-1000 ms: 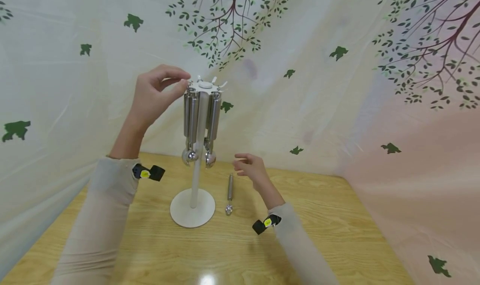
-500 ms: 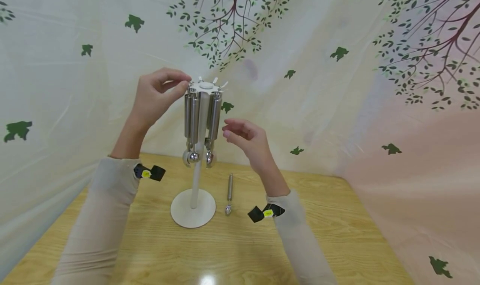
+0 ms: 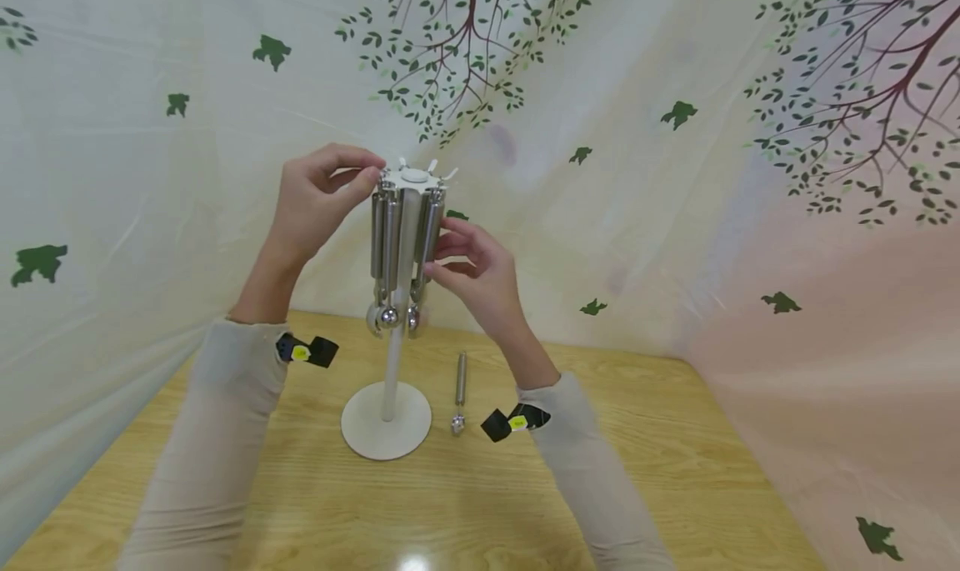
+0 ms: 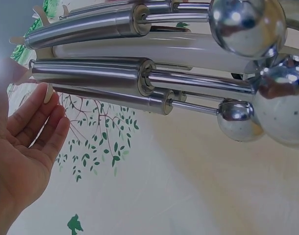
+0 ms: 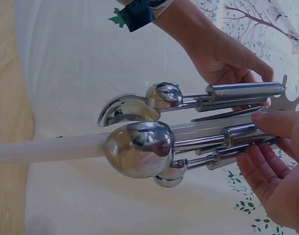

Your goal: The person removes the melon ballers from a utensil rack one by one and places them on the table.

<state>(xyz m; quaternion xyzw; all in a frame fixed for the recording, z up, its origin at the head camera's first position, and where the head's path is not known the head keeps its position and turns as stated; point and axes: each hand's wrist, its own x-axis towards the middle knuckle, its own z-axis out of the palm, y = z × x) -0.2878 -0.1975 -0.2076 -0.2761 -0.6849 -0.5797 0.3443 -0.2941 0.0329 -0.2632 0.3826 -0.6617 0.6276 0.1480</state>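
A white stand (image 3: 392, 371) holds several shiny metal scoops (image 3: 389, 258) hanging by their handles, round bowls down. At its top left, my left hand (image 3: 307, 200) pinches a white hook of the stand between thumb and fingertips, as the left wrist view shows the hook tip (image 4: 48, 93). My right hand (image 3: 480, 279) is at the right side of the hanging scoops. In the right wrist view its thumb (image 5: 274, 122) and fingers (image 5: 260, 169) lie either side of a scoop handle (image 5: 245, 134). Some handles are hidden behind others.
Right of the stand's round base (image 3: 360, 438), another metal scoop (image 3: 461, 388) lies on the wooden table (image 3: 637, 471), its small round head towards me. A pale cloth (image 3: 585, 246) printed with leaves and branches hangs behind and at both sides.
My right hand has risen from above the lying scoop and moved left to the hanging scoops, its fingers now around a handle. The left hand keeps its pinch at the stand's top.
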